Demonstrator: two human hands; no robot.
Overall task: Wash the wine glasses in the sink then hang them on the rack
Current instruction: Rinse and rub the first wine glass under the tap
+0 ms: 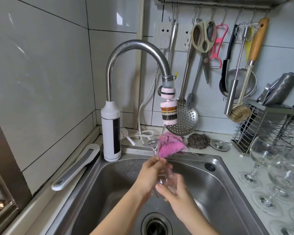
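A clear wine glass [165, 177] is held over the steel sink [215, 182], tilted with its foot up and away under the thin stream from the faucet [136, 46]. My left hand [149, 175] pinches the stem just below the foot. My right hand [176, 192] wraps around the bowl of the glass, thumb across the front. Several more wine glasses [268, 153] stand upright on the counter at the right.
A pink cloth [170, 146] and a steel scourer [198, 140] lie behind the sink. Utensils hang from a rail [210, 6] on the back wall. A wire dish rack [265, 126] stands at the back right. The drain [156, 224] is at the sink bottom.
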